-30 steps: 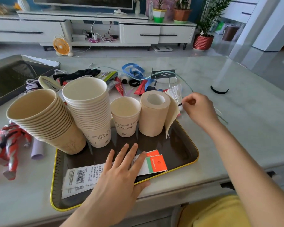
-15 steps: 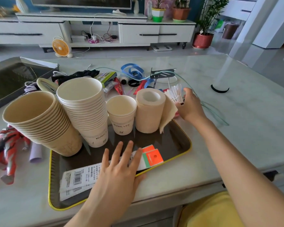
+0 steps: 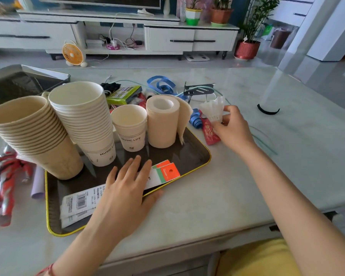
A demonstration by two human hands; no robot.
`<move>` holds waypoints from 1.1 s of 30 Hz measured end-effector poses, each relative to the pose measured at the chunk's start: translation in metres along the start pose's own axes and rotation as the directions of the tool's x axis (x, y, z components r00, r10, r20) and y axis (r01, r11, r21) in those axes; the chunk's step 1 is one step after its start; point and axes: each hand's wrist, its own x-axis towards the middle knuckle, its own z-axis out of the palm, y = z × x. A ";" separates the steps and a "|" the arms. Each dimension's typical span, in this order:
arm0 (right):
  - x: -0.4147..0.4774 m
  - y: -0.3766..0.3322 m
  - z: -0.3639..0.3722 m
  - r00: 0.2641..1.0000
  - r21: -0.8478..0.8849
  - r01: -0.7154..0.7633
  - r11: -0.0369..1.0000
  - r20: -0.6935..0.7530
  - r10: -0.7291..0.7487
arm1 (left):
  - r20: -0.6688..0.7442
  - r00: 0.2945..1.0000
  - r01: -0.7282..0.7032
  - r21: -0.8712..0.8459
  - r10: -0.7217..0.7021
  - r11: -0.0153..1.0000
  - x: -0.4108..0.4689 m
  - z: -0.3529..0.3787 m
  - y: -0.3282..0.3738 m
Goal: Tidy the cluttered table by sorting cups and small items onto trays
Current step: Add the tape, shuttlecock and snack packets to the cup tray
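Observation:
A dark tray with a yellow rim point(image 3: 195, 156) lies on the table in front of me. On it stand two tall stacks of paper cups point(image 3: 82, 120), one leaning left point(image 3: 34, 136), a single cup point(image 3: 130, 129) and a beige paper roll point(image 3: 162, 120). My left hand point(image 3: 124, 196) rests flat, fingers spread, on printed paper slips point(image 3: 78, 204) at the tray's near edge. My right hand point(image 3: 231, 128) pinches a white shuttlecock point(image 3: 213, 109) just right of the roll, above a red packet point(image 3: 210, 132).
Behind the tray lie a green box point(image 3: 125, 93), blue ribbon point(image 3: 161, 84), a black clip stand point(image 3: 197, 90) and thin green tubing point(image 3: 265, 140). A red toy figure point(image 3: 4, 176) and a pale paper tube point(image 3: 38, 182) lie left. A second metal tray point(image 3: 8, 84) sits far left; a black band point(image 3: 268, 111) right.
My right hand reached into the clutter right of the paper roll, took hold of the white shuttlecock and lifted it slightly. The left hand has stayed on the paper slips.

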 end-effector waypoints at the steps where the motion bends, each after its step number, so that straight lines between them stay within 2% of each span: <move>1: -0.006 -0.004 -0.004 1.000 0.029 0.001 1.000 -0.003 -0.001 | -0.027 1.000 -0.014 -0.025 0.014 1.000 -0.001 -0.001 0.000; 5: -0.033 -0.015 -0.017 0.999 0.088 -0.004 0.996 0.041 0.000 | -0.082 0.989 -0.127 -0.058 0.122 0.990 -0.008 -0.007 0.000; 8: -0.050 -0.024 -0.026 0.979 0.151 -0.006 0.988 0.203 -0.025 | -0.069 0.984 -0.167 -0.027 0.165 0.986 -0.015 -0.005 -0.003; 11: -0.060 -0.032 -0.028 0.870 0.208 0.002 0.978 0.481 -0.104 | -0.065 0.985 -0.161 0.014 0.162 0.987 -0.020 -0.004 -0.005; 13: -0.063 -0.033 -0.018 0.820 0.140 0.079 0.987 0.554 -0.144 | -0.059 0.987 -0.146 0.037 0.148 0.989 -0.021 -0.005 -0.008; 15: -0.064 -0.031 -0.003 0.836 0.006 0.220 0.975 0.514 -0.192 | -0.059 0.989 -0.134 0.037 0.136 0.990 -0.021 -0.005 -0.009; 18: -0.063 -0.031 0.015 0.832 -0.174 0.388 0.905 0.488 -0.263 | -0.058 0.992 -0.113 0.061 0.116 0.992 -0.021 -0.003 -0.010; 21: -0.059 -0.031 0.019 0.817 -0.299 0.472 0.829 0.500 -0.285 | -0.069 0.987 -0.143 0.066 0.148 0.987 -0.019 0.000 -0.014; 23: -0.055 -0.031 0.014 0.808 -0.278 0.432 0.858 0.542 -0.231 | -0.072 0.982 -0.170 0.079 0.175 0.982 -0.017 0.001 -0.017; 25: -0.050 -0.032 0.003 0.821 -0.186 0.287 0.940 0.553 -0.141 | -0.080 0.980 -0.178 0.078 0.184 0.981 -0.016 0.002 -0.018; 26: -0.046 -0.031 -0.002 0.854 -0.134 0.204 0.970 0.508 -0.110 | -0.089 0.979 -0.178 0.072 0.184 0.981 -0.016 0.002 -0.017; 28: -0.031 -0.023 -0.007 0.946 -0.107 0.117 0.987 0.315 -0.078 | -0.093 0.981 -0.166 0.062 0.171 0.984 -0.015 0.001 -0.016; 30: -0.017 -0.012 -0.003 0.987 -0.236 0.085 0.968 0.152 -0.049 | -0.077 0.985 -0.149 0.045 0.153 0.988 -0.017 -0.001 -0.016; 33: -0.007 0.004 0.013 0.989 -0.494 0.061 0.867 0.147 0.014 | -0.072 0.990 -0.121 0.012 0.122 0.993 -0.025 -0.004 -0.017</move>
